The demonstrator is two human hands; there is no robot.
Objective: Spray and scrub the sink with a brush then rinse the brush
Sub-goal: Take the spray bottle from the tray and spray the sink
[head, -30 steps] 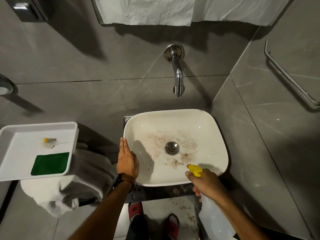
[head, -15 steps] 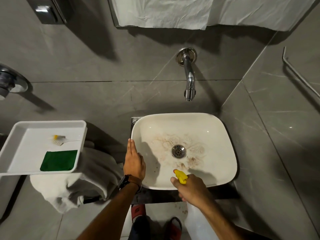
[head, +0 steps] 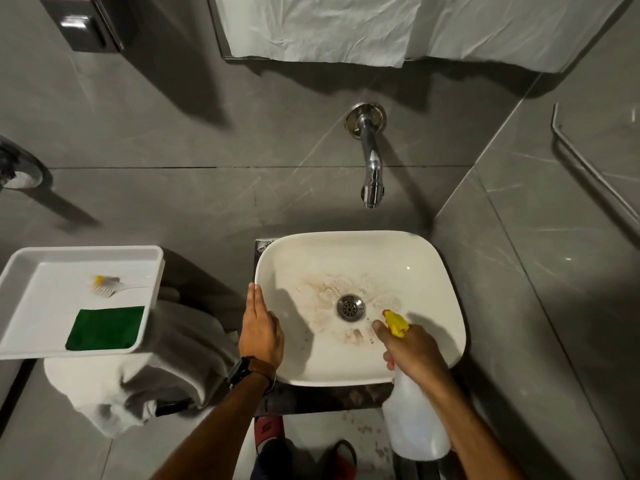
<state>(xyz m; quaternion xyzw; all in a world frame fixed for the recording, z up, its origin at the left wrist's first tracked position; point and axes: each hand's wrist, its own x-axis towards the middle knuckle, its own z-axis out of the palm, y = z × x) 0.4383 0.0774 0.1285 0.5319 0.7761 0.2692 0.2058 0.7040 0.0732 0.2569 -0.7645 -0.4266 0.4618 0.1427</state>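
A white sink (head: pixel 429 271) has brown stains around its metal drain (head: pixel 350 308). My right hand (head: pixel 412 351) grips a clear spray bottle (head: pixel 414 424) with a yellow nozzle (head: pixel 394 323), and the nozzle points into the basin close to the drain. My left hand (head: pixel 259 327) lies flat with fingers together on the sink's left rim and holds nothing. A small brush (head: pixel 104 287) with a yellow tip lies in a white tray (head: pixel 31 271) at the left, beside a green scrub pad (head: pixel 105 328).
A chrome tap (head: pixel 371 168) sticks out of the grey tiled wall above the sink. White cloth (head: pixel 114 386) is bunched under the tray. A metal rail (head: pixel 595 168) runs along the right wall. My feet in red sandals (head: pixel 266 427) stand below the sink.
My right hand has carried the spray bottle forward and rightward, from the sink's front rim to over the basin near the drain. My left hand stays on the left rim.
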